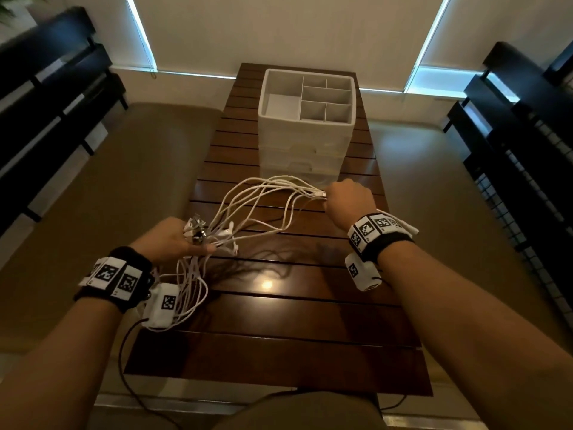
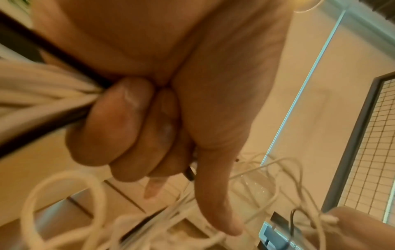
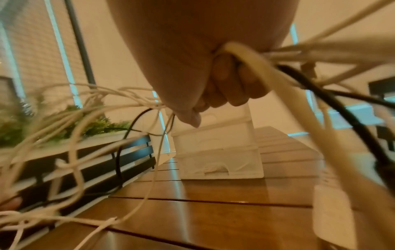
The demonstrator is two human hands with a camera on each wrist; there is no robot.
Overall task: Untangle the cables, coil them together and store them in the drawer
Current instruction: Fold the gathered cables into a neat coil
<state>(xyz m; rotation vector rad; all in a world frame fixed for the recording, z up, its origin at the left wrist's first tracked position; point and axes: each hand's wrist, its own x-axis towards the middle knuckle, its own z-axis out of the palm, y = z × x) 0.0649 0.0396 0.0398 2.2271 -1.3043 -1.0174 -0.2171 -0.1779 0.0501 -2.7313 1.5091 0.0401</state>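
Your left hand [image 1: 169, 240] is clenched round one end of the bundle of thin white cables [image 1: 263, 197], w/ a dark cable mixed in. In the left wrist view the fingers [image 2: 119, 118] are curled tight into the palm, cords bunched out the back of the fist, thumb [image 2: 215, 194] pointing down along them. Plug ends and a shiny crumpled bit [image 1: 197, 223] stick out past the knuckles; can't tell what that bit is. Loose loops hang under the left wrist, near the white tagged wrist camera box [image 1: 162, 305].

From there the strands fan out over the dark brown slatted wooden table [image 1: 279, 352], lifted off it, sagging in the middle, and gather again at your right hand [image 1: 348, 200]. That hand is also a closed fist, grasping the other ends; right wrist view shows fingers [image 3: 235, 88] wrapped over the cords, a thick white one and a black one trailing back toward the camera.

Just beyond the right hand, apart from it, stands the white plastic drawer unit [image 1: 305, 150] w/ a divided open tray on top. Its stacked drawer fronts look closed. No cable is inside yet.
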